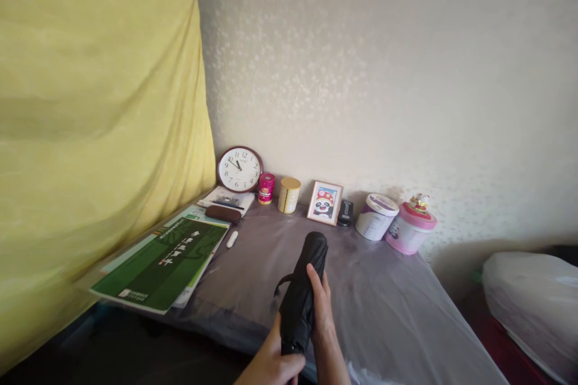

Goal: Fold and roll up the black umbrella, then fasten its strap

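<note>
A folded black umbrella (303, 289) is held between my two hands over the front part of the table, tilted with its far end up and to the right. My left hand (280, 355) is closed round its lower end, by the handle, which is mostly hidden by the fingers. Along the right side of the folded cloth lies my right hand (321, 307), its thumb and fingers pressed on the fabric. A loose black strap (282, 283) sticks out on the umbrella's left side.
A grey cloth covers the table (383, 307). Green booklets (162, 264) and a brown case (223, 214) lie left. Along the wall stand a clock (240, 169), a pink can (266, 189), a yellow-lidded can (289, 195), a panda picture frame (324, 203) and two tubs (377, 218).
</note>
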{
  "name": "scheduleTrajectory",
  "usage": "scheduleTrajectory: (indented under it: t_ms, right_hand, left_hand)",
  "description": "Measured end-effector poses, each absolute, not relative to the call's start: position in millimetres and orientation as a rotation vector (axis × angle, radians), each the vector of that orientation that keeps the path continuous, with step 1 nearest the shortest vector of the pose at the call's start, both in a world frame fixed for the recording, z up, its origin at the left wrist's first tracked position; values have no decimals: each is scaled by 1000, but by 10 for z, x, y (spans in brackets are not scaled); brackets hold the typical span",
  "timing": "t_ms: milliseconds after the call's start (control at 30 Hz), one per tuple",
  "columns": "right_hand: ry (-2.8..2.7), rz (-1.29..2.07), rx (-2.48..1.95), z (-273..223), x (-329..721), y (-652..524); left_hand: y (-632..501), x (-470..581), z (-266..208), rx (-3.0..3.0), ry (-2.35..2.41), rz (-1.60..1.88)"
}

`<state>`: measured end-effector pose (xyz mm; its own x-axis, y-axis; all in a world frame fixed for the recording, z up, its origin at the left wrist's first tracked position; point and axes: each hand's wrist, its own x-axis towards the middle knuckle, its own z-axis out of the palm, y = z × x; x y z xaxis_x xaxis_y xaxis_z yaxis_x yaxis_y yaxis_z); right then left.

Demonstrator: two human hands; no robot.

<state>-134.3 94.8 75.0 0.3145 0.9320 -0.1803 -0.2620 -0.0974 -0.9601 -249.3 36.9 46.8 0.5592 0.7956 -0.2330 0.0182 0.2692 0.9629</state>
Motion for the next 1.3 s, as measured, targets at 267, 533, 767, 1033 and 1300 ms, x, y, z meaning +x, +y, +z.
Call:
scheduleTrajectory:
  t_ms: [267,533,767,1033,1300]
  right_hand:
    - [-820,934,-1368,757,-1403,967]
    - [-572,1300,-1211,798,-1387,913]
    - [-783,971,-1351,747,-1391,952]
    - [-596,1150,-1280,644,-1373,977]
    - [-680,1201,-1208,696,-1353,959]
  left_hand:
    - [378,-2467,73,1714,1191,923]
    - [356,-2571,558,1071,752,664]
    - [371,-2481,333,1492,1145,793]
    - [417,-2535,437,1522,1074,732]
    - [350,-2466,447,1281,1007,657]
